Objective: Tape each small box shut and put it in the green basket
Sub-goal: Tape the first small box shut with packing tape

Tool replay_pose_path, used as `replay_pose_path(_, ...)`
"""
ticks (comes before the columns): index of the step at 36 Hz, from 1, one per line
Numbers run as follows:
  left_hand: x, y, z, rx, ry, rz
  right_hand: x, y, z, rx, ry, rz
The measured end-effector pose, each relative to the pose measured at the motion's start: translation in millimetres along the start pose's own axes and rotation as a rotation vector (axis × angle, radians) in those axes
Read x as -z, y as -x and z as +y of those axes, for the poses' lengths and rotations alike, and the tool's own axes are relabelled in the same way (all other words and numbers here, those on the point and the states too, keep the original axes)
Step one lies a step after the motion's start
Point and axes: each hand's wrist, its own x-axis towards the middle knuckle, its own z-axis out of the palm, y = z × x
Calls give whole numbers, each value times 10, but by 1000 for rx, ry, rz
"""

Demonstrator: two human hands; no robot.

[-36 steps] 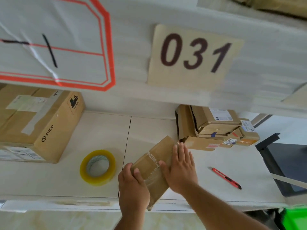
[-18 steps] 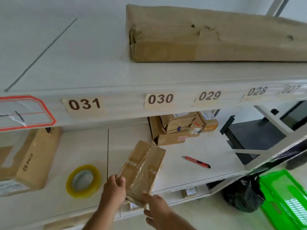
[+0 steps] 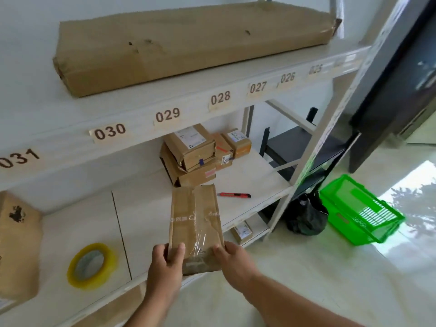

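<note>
I hold a flat brown cardboard box (image 3: pixel 194 220) with clear tape across it, raised off the shelf near its front edge. My left hand (image 3: pixel 165 263) grips its near left corner, thumb on top. My right hand (image 3: pixel 232 258) grips the near right corner. The green basket (image 3: pixel 361 211) stands on the floor to the right, beyond the shelf post. A roll of yellowish tape (image 3: pixel 90 266) lies on the shelf at the left. Several small boxes (image 3: pixel 195 154) are stacked at the back of the shelf.
A red utility knife (image 3: pixel 233 195) lies on the white shelf (image 3: pixel 254 175) right of the held box. A large brown box (image 3: pixel 18 246) sits at far left, a long carton (image 3: pixel 188 41) on the upper shelf. A black bag (image 3: pixel 305 215) slumps beside the basket.
The box has been lifted off the shelf and turned lengthwise away from me. My right hand moved from pressing its top to gripping its near corner. The view swung right, revealing the basket.
</note>
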Motion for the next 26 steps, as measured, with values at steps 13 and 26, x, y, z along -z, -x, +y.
replay_pose_path(13,-1174,822,876,-125,-5,-222,1521,677,507,6,-153,224)
replay_pose_path(26,-3029,2298,1489,-237,-109,-411,3394,1568,1758,-21,-275,477)
